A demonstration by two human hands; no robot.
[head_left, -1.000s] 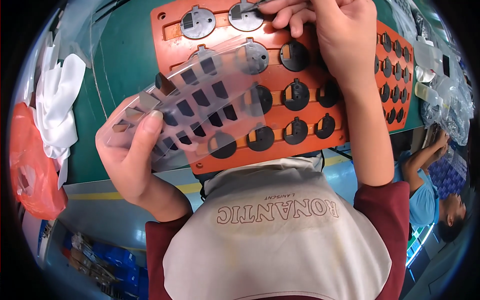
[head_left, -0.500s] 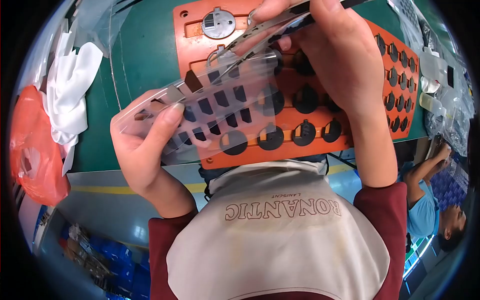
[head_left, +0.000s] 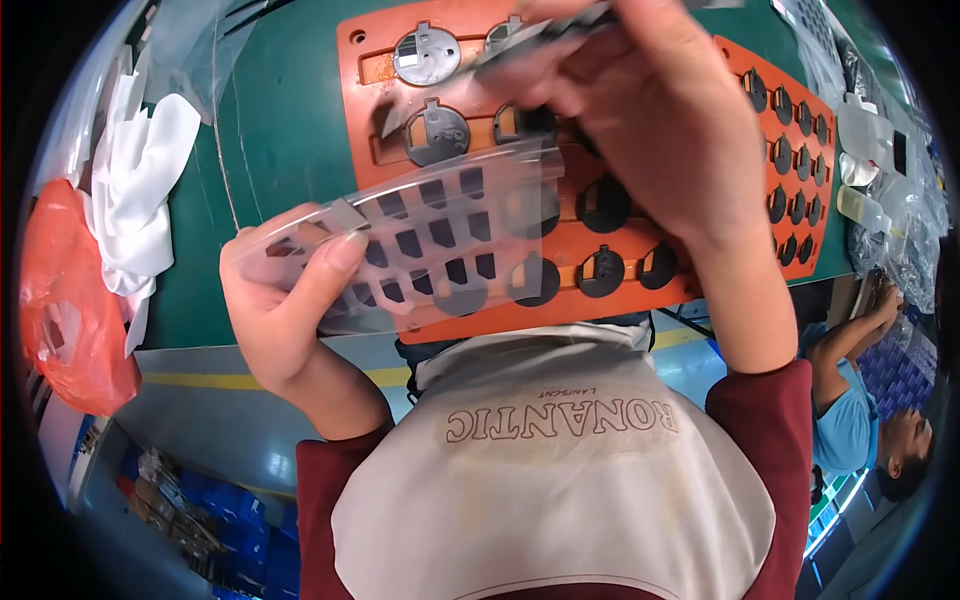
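My left hand (head_left: 290,285) pinches a clear plastic sheet (head_left: 520,190) between thumb and fingers. Rows of small dark stickers (head_left: 440,230) lie on the sheet, which hangs over the near left of an orange tray (head_left: 352,75). Above the tray, my right hand (head_left: 670,140) is closed on tweezers (head_left: 535,42), smeared by motion. Near their blurred tips shows a small dark piece (head_left: 386,118), beside a round black part (head_left: 437,132) in the tray. A silver-grey disc (head_left: 427,55) sits in the far left recess; other round parts (head_left: 602,272) fill more recesses.
A second orange tray (head_left: 790,225) with black round parts lies to the right. White cloth (head_left: 150,190) and a red plastic bag (head_left: 70,310) are at the left. Bottles (head_left: 865,208) and clear bags stand far right. Another person (head_left: 850,390) works at the right.
My right hand has swung the tweezers away from the sheet toward the tray's far left, a dark piece near the tips. The sheet has dipped slightly, uncovering more round parts.
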